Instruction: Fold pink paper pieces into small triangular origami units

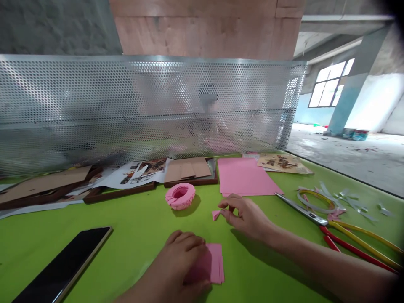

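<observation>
My left hand [186, 263] rests over a stack of pink paper squares [216, 263] on the green table, its fingers wrapped around the left side of the stack. My right hand [243, 212] pinches a small folded piece of pink paper [216, 215] between thumb and fingertip, just beyond the stack. Left of that piece sits a pink ring of pleated paper [180, 196]. Larger pink sheets [248, 176] lie flat behind my right hand.
A phone [63, 267] lies at the left. Scissors [318, 219], a tape roll [317, 201] and clear scraps are at the right. Trays with cardboard [187, 168] and pictures line the back of the green table [132, 235], below a perforated metal panel [151, 105].
</observation>
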The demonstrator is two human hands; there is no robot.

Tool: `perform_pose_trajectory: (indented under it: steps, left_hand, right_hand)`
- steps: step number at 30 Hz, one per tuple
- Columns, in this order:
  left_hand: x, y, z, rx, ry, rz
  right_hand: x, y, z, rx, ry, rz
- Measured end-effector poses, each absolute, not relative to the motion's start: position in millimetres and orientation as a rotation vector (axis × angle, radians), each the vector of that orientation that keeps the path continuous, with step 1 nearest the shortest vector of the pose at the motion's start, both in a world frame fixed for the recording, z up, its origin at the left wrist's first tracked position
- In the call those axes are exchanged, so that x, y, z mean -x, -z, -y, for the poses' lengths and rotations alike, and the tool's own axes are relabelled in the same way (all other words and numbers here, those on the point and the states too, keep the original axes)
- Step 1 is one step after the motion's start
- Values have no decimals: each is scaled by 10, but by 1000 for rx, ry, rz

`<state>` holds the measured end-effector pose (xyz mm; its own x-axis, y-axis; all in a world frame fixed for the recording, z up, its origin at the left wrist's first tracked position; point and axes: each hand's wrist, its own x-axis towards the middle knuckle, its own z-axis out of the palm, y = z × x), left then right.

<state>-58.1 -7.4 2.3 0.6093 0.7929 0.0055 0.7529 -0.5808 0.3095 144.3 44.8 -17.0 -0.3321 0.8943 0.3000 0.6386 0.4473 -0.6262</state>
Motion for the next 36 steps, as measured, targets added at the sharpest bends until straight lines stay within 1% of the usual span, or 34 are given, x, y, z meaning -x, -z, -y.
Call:
perform_pose_trajectory:
  steps: [4,9,13,17,22,26,36]
  left_hand:
    - [499,98,-75,-2649,-341,-1275]
    - [478,261,-219,-2624,-417,-1337]
    - [521,378,-246,-2630,-484,-1419]
    - [576,338,-207,-2628,-565,-1376]
    - [570,205,-162,-2542,-579,-1270]
    - [544,224,-178,-2489,-620,-1254]
    - [580,330,-184,-2478,-647,-1258]
  right_hand:
    - [-1374,203,-388,1210,-570,2126]
    - [-1379,228,-266,1060,-563,2286]
    - [-1399,250,-198,1017,-420,2417]
    - [-1411,290,-226,1021,-315,2482]
    - [-1414,296,-271,913,-179,2577]
    - [-1397,309,-271,905,-98,2603]
    - [-1398,422,-317,943,-266,2466]
